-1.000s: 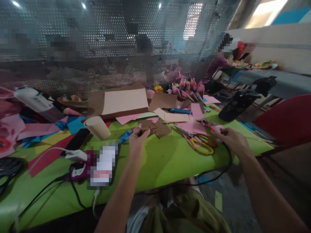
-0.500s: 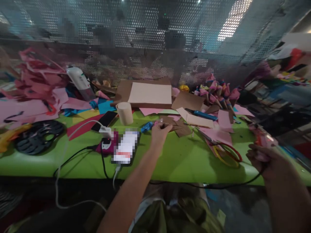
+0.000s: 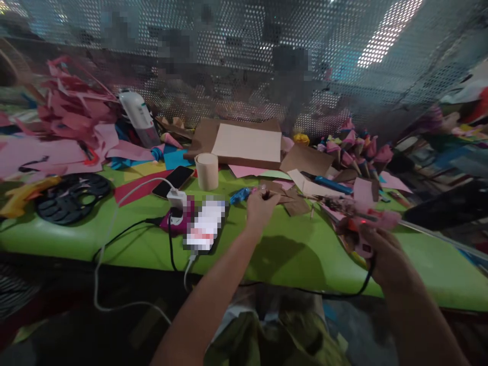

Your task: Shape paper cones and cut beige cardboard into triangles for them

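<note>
My left hand [image 3: 263, 206] is closed in a pinch over the green table [image 3: 274, 259]. What its fingertips hold is mostly hidden. Beside them lie a crinkled blue piece [image 3: 239, 195] and a bit of pink, and a folded brown paper piece [image 3: 296, 204] sits just to the right. My right hand [image 3: 385, 249] is wrapped round the handle of a pink glue gun [image 3: 371, 218] with a small red light. Its dirty nozzle points left, toward my left hand, a pale stick juts out behind, and a black cord [image 3: 366, 284] hangs from the grip.
Scissors are mostly covered by the glue gun. A blue cutter [image 3: 330, 184], a tan paper roll [image 3: 208, 172], a lit phone [image 3: 206, 226], a dark phone [image 3: 174, 182] and a plugged-in white charger [image 3: 177, 198] lie around. Paper flowers [image 3: 348, 145], a white bottle [image 3: 139, 117] and perforated metal [image 3: 236, 66] stand behind.
My right hand has moved left and up from the table's right side, bringing the glue gun over the scissors. My left hand keeps its pinch at the same spot; the view has shifted slightly.
</note>
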A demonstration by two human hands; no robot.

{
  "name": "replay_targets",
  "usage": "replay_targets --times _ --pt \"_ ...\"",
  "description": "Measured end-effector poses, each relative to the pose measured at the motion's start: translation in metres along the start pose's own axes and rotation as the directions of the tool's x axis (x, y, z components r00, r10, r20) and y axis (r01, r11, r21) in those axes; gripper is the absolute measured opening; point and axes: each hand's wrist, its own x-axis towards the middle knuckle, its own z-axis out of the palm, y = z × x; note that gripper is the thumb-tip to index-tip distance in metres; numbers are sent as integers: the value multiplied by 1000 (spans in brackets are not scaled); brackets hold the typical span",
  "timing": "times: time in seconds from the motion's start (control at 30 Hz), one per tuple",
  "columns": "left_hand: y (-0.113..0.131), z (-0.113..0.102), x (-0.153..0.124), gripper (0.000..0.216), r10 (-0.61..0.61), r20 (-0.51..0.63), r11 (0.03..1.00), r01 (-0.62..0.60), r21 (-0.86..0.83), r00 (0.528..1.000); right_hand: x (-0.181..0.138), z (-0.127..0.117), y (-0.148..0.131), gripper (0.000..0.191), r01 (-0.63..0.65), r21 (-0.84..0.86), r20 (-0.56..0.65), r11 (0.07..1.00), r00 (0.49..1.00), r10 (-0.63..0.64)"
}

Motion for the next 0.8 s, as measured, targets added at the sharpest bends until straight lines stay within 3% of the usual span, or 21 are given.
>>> replay_targets --times 0.17,0.3,0.8 --pt "4 0 -1 23 16 21 996 -18 89 1000 -1 20 0 46 104 -108 126 989 988 -91" --pt "6 0 0 28 22 12 994 -23 108 1000 -2 31 1 45 159 -153 159 975 978 -134" --pt "10 2 -5 22 1 20 985 -4 175 1000 0 38 14 44 123 -119 163 985 981 -103"
